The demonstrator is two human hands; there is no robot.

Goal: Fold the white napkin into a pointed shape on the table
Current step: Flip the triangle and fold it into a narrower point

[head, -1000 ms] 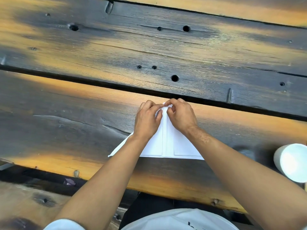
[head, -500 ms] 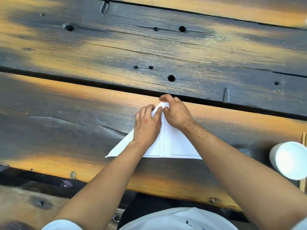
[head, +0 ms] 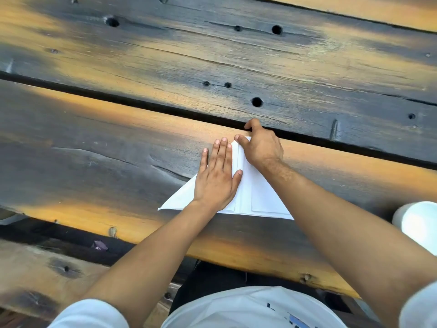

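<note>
Weathered wooden table (head: 118, 143) of broad planks, dark grey streaked with orange, with a black gap running from 9 o'clock toward 3 o'clock across the middle. Seen from above, looking down past a white shirt at 6 o'clock.

White napkin (head: 260, 192) lying flat on the near plank, just right of centre. Already folded to a triangle: wide base toward 6 o'clock, tip toward 12 o'clock, close to the plank gap. Long axis running 6 to 12, marked by a centre seam where 2 flaps meet.

2 bare forearms reaching in from 7 and 4 o'clock, 1 to each side of that seam.

Left hand (head: 218, 178) spread flat, palm down, fingers together and pointing to 12, pressing the left flap; fingertips past the napkin's sloping edge onto bare wood. Right hand (head: 262, 147) curled over the tip at 12 o'clock, fingertips resting on the right flap, nothing pinched, index finger extended onto the wood at the gap.

Right hand nearer the tip; left hand nearer the base. Probably creasing the point; any further narrowing fold likely to swing inward toward that seam.

White cup (head: 418, 223) at 3 o'clock, well apart from the napkin.
</note>
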